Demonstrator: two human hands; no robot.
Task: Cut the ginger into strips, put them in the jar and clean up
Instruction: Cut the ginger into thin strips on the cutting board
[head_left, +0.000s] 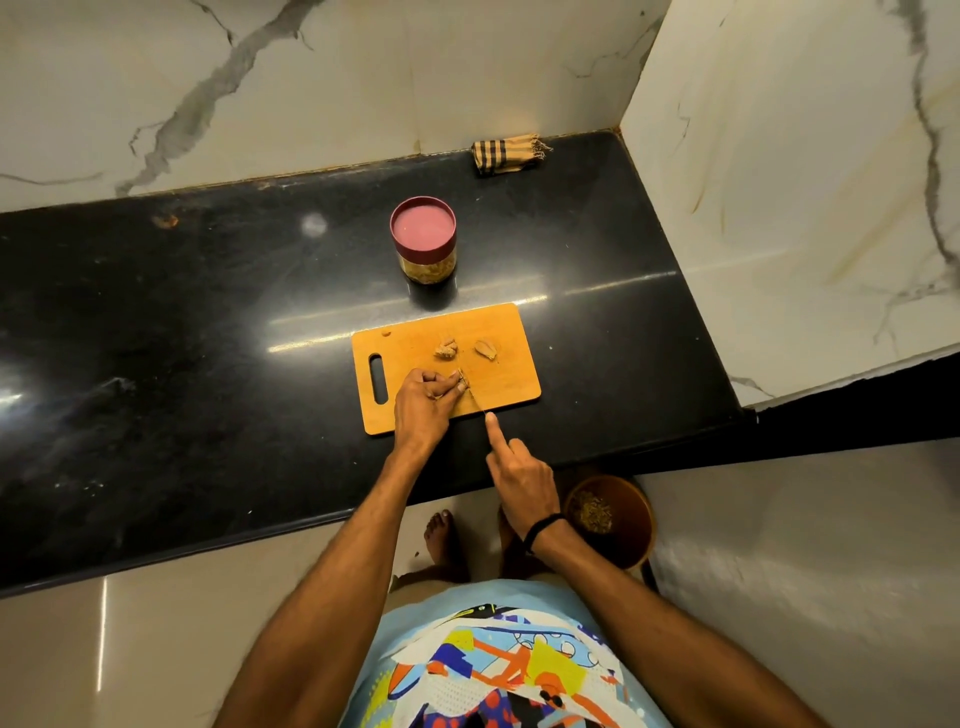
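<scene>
An orange wooden cutting board (509, 364) lies on the black counter. My left hand (423, 402) pinches a small ginger piece (464, 382) on the board's near side. My right hand (522, 480) grips a knife (475, 400), index finger stretched along its spine; the thin blade meets the ginger beside my left fingertips. Two more ginger pieces, one (445, 349) and another (487, 349), lie further back on the board. A jar (424, 240) with a maroon lid on it stands behind the board.
A folded checked cloth (506, 153) lies at the counter's back by the marble wall. A brown bin (610, 519) with scraps stands on the floor below the counter edge, next to my bare foot (441, 540). A marble side wall (805, 182) bounds the right.
</scene>
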